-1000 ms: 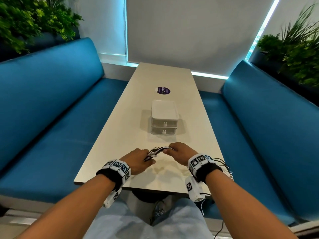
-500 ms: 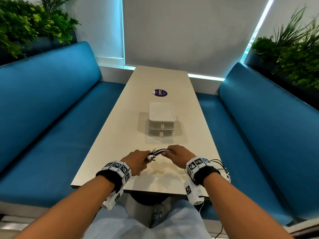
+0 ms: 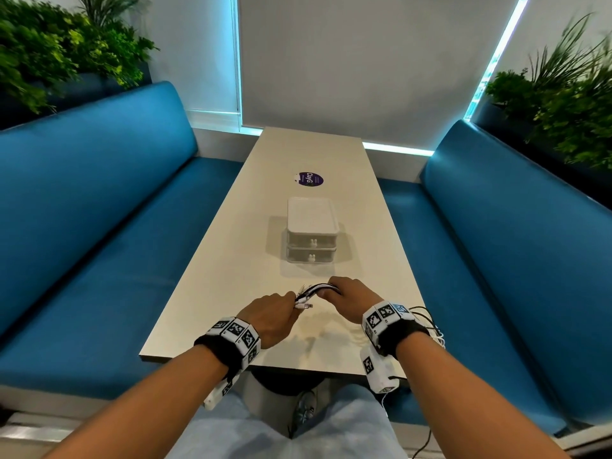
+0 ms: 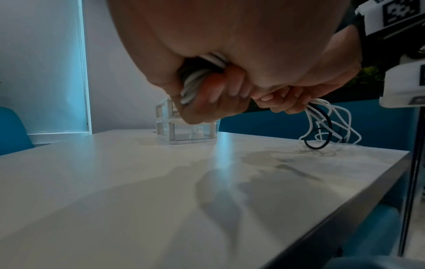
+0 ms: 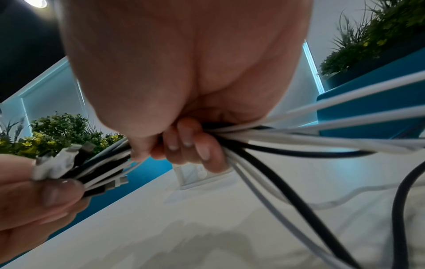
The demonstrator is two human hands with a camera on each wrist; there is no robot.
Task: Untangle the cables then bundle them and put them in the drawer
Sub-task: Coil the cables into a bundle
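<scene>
Booth tabletop (image 3: 231,260), blue benches. Both hands clenched on cables (image 3: 318,288): left hand (image 3: 271,314) grips plug ends, right hand (image 3: 352,294) grips the run, slack trailing right. Drawer unit (image 3: 311,238) straight ahead, shut; right hand nearer.

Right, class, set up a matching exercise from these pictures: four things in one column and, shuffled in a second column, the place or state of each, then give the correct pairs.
Column 1
1. left hand
2. right hand
3. drawer unit
4. purple sticker

Column 2
A. both drawers closed, mid-table
B. grips the cables where the long ends trail off to the right
C. flat on the table, beyond the drawer unit
D. grips the cables by their connector ends

Pairs: 1-D, 2-B, 3-A, 4-C
</scene>
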